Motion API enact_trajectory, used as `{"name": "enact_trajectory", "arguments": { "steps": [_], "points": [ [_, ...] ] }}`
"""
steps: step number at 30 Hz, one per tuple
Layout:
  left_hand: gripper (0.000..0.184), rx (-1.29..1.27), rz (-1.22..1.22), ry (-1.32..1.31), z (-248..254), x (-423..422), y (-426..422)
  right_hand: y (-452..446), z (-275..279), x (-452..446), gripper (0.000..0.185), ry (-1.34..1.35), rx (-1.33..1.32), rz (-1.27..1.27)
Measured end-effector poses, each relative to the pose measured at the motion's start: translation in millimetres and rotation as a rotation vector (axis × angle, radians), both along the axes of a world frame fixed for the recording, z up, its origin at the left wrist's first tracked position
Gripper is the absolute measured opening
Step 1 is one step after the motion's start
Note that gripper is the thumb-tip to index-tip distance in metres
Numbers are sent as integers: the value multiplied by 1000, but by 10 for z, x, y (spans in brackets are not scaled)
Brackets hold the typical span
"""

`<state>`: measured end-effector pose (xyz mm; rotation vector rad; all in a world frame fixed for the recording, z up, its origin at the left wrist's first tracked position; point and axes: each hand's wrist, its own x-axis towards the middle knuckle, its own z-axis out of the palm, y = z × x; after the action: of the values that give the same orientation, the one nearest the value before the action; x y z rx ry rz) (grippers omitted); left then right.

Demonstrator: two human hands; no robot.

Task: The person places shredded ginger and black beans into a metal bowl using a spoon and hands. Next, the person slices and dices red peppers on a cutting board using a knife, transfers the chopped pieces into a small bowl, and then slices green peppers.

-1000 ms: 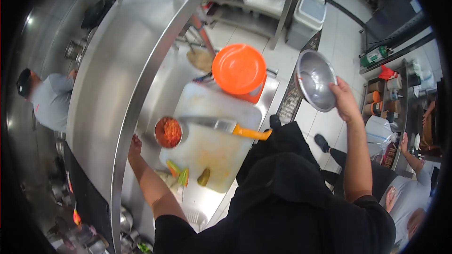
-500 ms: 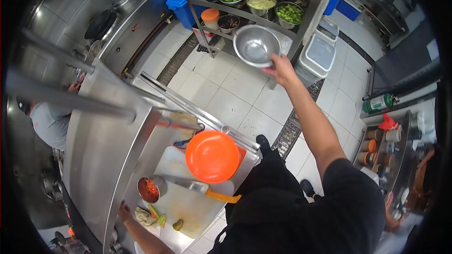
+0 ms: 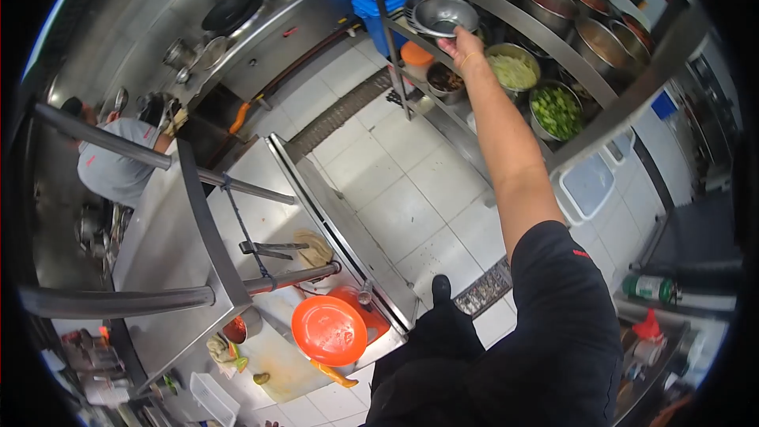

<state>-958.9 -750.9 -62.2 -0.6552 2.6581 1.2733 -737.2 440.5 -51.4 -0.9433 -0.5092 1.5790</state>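
Observation:
My right hand [image 3: 461,47] reaches far forward and grips the near rim of a shiny metal bowl [image 3: 431,17]. The bowl is over the shelf of a steel rack [image 3: 474,162], in front of stacked dark bowls. Close to my forearm stand a pot of pale shredded vegetable [image 3: 512,69] and a bowl of chopped greens [image 3: 556,111]. My left hand is out of view. On the counter lie an orange round plastic dish [image 3: 330,330], a cutting board [image 3: 292,360] and a knife [image 3: 335,374] whose orange handle shows.
A metal container of chopped red food [image 3: 237,328] and tongs [image 3: 269,250] are on the counter. Steel rails [image 3: 126,300] cross above it. A blue bin [image 3: 387,0] stands behind the rack. At the left, a person in a grey shirt [image 3: 118,158] bends forward.
My right hand has carried the metal bowl forward from above the floor to the rack shelf. My view has shifted, and my left hand has left it.

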Motion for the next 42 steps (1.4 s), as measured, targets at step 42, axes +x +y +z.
{"name": "enact_trajectory", "arguments": {
  "steps": [42],
  "points": [
    [12, 439, -448, 420, -640, -2054, 43, -9351, 444, -683, 30, -1272, 703, 833]
  ]
}}
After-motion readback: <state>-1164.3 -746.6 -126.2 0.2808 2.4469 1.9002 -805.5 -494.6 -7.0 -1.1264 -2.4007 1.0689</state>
